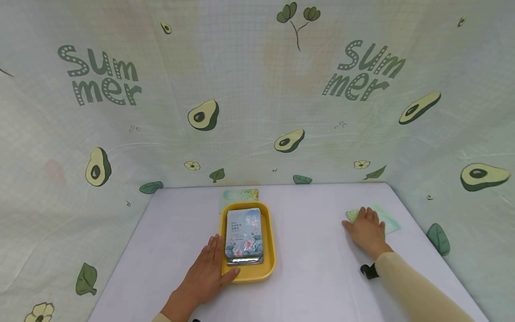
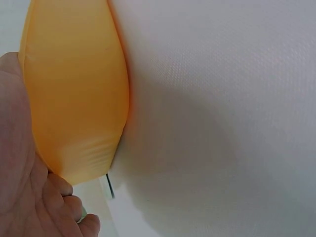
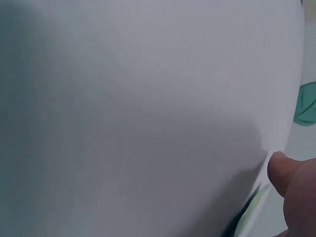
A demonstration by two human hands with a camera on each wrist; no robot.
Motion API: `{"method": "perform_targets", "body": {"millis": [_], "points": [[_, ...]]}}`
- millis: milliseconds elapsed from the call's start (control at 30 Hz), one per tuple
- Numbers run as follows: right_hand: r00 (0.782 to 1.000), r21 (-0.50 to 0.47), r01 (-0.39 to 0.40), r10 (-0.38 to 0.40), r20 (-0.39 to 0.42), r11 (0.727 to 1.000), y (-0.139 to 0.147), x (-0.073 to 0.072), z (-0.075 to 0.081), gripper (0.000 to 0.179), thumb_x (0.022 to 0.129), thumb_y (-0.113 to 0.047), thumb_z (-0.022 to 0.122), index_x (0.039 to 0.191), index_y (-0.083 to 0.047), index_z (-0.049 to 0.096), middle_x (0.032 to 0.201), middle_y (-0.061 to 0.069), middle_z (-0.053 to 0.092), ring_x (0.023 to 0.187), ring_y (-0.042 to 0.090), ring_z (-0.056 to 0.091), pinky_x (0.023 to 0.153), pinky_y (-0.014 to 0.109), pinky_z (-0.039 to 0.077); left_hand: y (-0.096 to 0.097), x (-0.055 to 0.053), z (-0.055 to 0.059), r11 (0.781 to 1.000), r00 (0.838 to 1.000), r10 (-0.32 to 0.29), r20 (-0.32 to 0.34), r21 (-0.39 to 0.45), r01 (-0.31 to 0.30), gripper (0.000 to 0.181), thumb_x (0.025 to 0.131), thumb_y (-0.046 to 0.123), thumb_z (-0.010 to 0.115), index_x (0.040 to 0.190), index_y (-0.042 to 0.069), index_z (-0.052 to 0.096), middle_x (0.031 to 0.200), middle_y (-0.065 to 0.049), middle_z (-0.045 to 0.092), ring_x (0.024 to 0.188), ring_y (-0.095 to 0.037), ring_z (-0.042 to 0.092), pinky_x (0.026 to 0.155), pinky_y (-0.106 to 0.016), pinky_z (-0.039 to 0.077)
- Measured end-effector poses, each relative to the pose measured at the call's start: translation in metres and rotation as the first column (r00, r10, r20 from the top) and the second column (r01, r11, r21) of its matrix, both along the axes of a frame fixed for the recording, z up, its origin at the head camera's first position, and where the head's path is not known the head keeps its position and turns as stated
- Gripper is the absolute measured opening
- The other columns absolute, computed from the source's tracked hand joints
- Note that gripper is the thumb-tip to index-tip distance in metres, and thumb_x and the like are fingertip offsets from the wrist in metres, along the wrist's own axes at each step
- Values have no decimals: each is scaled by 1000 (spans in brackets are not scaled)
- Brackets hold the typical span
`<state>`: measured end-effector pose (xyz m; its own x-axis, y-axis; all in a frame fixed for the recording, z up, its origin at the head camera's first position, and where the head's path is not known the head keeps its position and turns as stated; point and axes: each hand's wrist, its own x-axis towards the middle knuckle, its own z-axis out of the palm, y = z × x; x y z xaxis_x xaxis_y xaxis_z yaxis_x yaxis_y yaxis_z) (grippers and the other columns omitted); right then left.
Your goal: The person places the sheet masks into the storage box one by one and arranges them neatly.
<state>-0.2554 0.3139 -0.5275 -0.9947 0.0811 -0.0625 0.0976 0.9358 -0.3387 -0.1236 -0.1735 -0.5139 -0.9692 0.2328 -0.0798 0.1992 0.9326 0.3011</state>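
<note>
A yellow tray (image 1: 268, 250) stands left of the table's middle, with a small stack of flat blue packets (image 1: 243, 232) in it. The top packet is printed with pink flowers. Along the tray's left side lies my left hand (image 1: 205, 270), its fingers straight against the wall and its thumb at the front-left corner. In the left wrist view that palm is beside the tray's outer wall (image 2: 79, 89). Far to the right, my right hand (image 1: 367, 230) lies over a pale green flat packet (image 1: 388, 220) and hides its middle. The right wrist view has the thumb (image 3: 284, 173) extended near the packet's slightly raised edge (image 3: 252, 212).
Behind the tray lies another pale green packet (image 1: 237, 195), partly covered by the tray in the head view. A white cloth covers the table (image 1: 314, 268). Printed curtains (image 1: 245, 89) with avocados rise at the back and both sides.
</note>
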Motion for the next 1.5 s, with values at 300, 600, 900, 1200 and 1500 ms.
{"method": "perform_targets", "body": {"millis": [300, 600, 900, 1200, 1500], "points": [[993, 5, 24, -24, 113, 1000, 16, 4, -8, 100, 110, -55, 42, 148, 32, 10, 156, 55, 5, 148, 69, 3, 115, 86, 7, 0, -1, 1, 1000, 1000, -4, 6, 2, 4, 102, 103, 68, 50, 167, -4, 16, 174, -25, 17, 163, -40, 15, 130, -56, 25], [993, 6, -79, 79, 85, 997, 3, 0, -14, 94, 111, -49, 44, 148, 32, 15, 157, 54, 8, 147, 71, 6, 116, 84, 11, 0, -1, 2, 1000, 1000, 6, 21, 3, -6, 102, 103, 69, 49, 167, -4, 16, 175, -24, 16, 163, -38, 15, 130, -56, 25], [968, 43, -250, 250, 0, 967, -38, 5, -15, 83, 109, -43, 53, 151, 25, 29, 159, 48, 23, 151, 64, 19, 119, 78, 20, -1, -1, 0, 1000, 1000, -1, 6, -4, 1, 102, 103, 69, 49, 167, -3, 15, 175, -24, 16, 164, -38, 14, 130, -56, 24], [896, 43, -441, 443, -36, 896, -79, 18, -18, 79, 109, -44, 55, 154, 17, 36, 164, 37, 31, 155, 54, 24, 123, 71, 24, -1, -1, -1, 1000, 1000, 11, 15, -14, -11, 104, 102, 71, 49, 167, -2, 15, 175, -22, 16, 164, -37, 14, 130, -55, 24], [781, 48, -624, 623, 39, 780, -101, 33, -10, 77, 106, -55, 57, 157, 1, 46, 167, 18, 41, 158, 38, 32, 128, 58, 26, 0, 0, -1, 1000, 1000, 17, 26, 6, -17, 104, 102, 70, 50, 168, -2, 14, 175, -22, 15, 164, -37, 13, 130, -56, 23]]}}
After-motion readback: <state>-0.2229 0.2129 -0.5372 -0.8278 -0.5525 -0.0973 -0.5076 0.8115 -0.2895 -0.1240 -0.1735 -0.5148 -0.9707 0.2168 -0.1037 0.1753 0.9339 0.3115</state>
